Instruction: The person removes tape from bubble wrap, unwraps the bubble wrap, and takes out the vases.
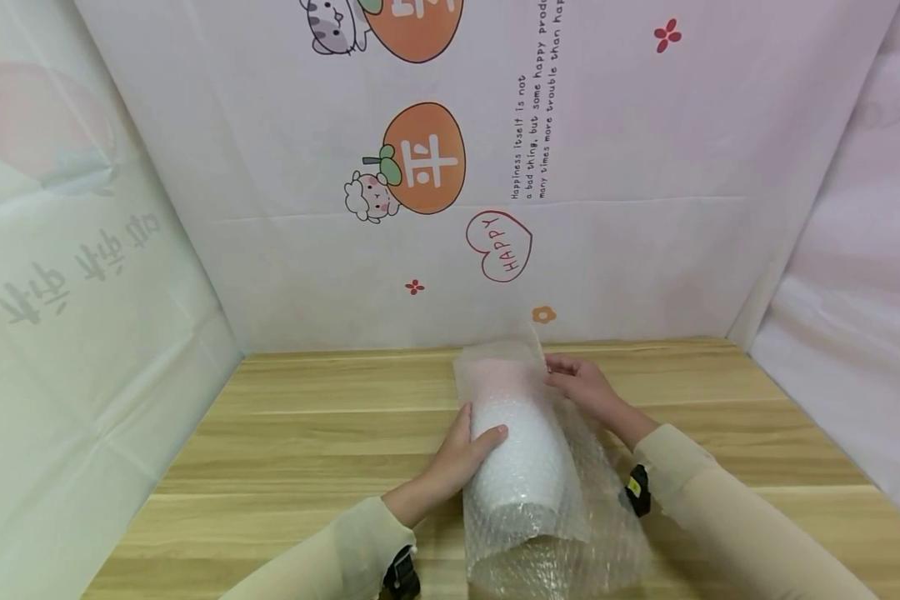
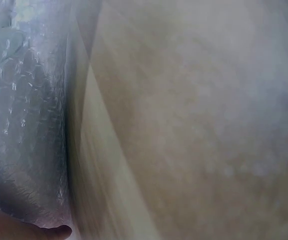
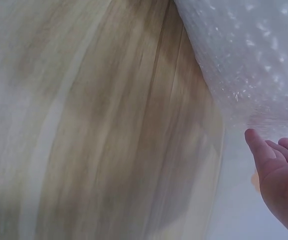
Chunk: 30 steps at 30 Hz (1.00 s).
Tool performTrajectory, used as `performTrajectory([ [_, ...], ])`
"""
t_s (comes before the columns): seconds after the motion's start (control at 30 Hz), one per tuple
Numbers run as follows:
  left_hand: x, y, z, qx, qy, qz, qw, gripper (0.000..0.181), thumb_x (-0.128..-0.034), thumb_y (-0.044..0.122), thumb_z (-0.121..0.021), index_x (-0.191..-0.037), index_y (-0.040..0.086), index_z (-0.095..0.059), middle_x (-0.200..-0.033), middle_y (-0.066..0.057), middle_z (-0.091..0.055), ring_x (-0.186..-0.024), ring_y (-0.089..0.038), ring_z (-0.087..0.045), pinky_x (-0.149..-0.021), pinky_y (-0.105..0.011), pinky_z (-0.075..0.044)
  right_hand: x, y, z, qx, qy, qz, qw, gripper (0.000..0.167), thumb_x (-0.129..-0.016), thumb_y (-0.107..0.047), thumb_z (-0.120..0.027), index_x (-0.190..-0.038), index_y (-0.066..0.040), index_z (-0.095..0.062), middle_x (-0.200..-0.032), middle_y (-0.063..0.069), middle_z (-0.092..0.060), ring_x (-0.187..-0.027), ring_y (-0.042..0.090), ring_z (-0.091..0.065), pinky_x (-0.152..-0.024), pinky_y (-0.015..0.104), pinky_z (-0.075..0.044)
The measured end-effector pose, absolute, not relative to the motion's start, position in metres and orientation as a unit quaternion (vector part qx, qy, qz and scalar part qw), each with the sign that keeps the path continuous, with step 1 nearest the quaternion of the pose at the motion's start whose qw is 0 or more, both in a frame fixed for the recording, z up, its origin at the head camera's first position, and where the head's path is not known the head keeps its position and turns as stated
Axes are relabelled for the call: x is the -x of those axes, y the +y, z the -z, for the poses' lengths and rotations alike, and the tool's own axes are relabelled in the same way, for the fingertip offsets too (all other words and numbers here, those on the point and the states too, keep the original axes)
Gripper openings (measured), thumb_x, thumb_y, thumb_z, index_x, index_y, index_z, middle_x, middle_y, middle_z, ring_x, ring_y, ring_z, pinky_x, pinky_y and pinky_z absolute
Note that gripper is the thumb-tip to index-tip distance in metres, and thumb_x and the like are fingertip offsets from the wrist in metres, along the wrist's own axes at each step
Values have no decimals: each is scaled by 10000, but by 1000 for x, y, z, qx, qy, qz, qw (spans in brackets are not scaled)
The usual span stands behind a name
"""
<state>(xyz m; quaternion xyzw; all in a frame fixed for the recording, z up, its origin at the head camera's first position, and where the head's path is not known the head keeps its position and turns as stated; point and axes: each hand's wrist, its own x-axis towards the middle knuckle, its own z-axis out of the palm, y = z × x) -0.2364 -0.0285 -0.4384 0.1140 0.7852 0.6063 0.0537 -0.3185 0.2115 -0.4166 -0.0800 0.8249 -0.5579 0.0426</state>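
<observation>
- Bubble-wrapped white object (image 1: 521, 467) lies on the wood-grain table (image 1: 292, 433), about midway between its left and right edges, with 1 end close to the far edge; we cannot tell what is inside.
- Its long axis runs from the far edge toward the near edge, the near end slanting slightly to the right.
- Our left hand (image 1: 450, 457) is the nearer of the 2 to the object's body: it holds the left flank, thumb over the top, so the object lies directly to its right.
- Our right hand (image 1: 587, 390) is beyond the left, at the far right side; its fingertips appear to pinch the raised edge of the bubble wrap (image 1: 607, 508), which lies to their left.
- From there a loose flap spreads along the object's right side toward the near edge, below our right forearm.
- We judge that handling turns on this crosswise relation: the left hand steadies 1 flank, while the right has the free edge on the opposite side, so pulling leftward would take the flap across the long axis.
</observation>
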Motion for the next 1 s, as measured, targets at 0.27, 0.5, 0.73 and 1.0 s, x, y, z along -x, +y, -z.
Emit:
performTrajectory([
  [0.27, 235, -29, 437, -116, 786, -605, 54, 915, -924, 434, -579, -1505, -101, -118, -1561, -285, -124, -1433, -399, -129, -1145, -523, -133, 314, 221, 411, 101, 816, 567, 59, 508, -999, -109, -508, -1456, 61, -364, -1426, 276, -425, -1243, 395, -480, -934, 425, -492],
  [0.5, 236, -29, 437, -117, 788, -603, 50, 916, -921, 427, -581, -1502, -108, -118, -1558, -291, -129, -1429, -408, -138, -1141, -534, -141, 313, 232, 410, 122, 832, 538, 57, 528, -993, -83, -528, -1468, 57, -343, -1442, 291, -396, -1293, 420, -422, -946, 425, -484],
  [0.73, 235, -30, 437, -118, 786, -605, 50, 914, -922, 429, -578, -1503, -105, -118, -1560, -285, -133, -1430, -400, -141, -1141, -532, -145, 309, 241, 413, 139, 833, 532, 58, 571, -989, -42, -518, -1490, 73, -270, -1476, 314, -322, -1332, 439, -358, -975, 433, -458],
  [1.0, 236, -29, 439, -115, 785, -606, 55, 939, -912, 457, -583, -1504, -105, -119, -1560, -284, -130, -1432, -397, -132, -1145, -522, -131, 307, 250, 421, 134, 846, 513, 48, 621, -948, 16, -550, -1479, 111, -241, -1452, 334, -335, -1317, 449, -371, -957, 396, -470],
])
